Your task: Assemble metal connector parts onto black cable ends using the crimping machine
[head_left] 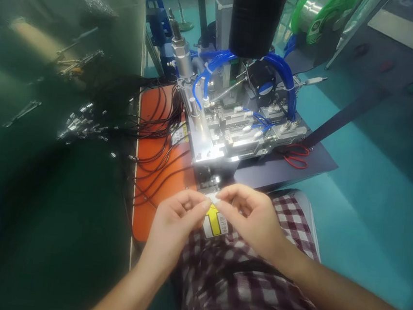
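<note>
My left hand [180, 220] is closed in a pinch, thumb against the bent forefinger. Facing it, my right hand [253, 218] pinches as well, and the two sets of fingertips nearly meet. Whatever lies between them is too small and blurred to make out. Just below the fingertips shows a white label with a yellow arrow [214, 220]. Directly beyond the hands stands a metal bench machine [225, 147] with pneumatic fittings and blue air tubes [288, 80]. A small bright part of the machine [214, 180] sits right in front of the fingertips.
Black cables [158, 155] with shiny metal ends [83, 123] spread across the orange board [145, 222] and dark green surface [63, 238] on the left. A green wire spool [317, 14] stands behind. Red-handled scissors or pliers [297, 156] rest at the machine's right. A checked garment [251, 296] covers my lap.
</note>
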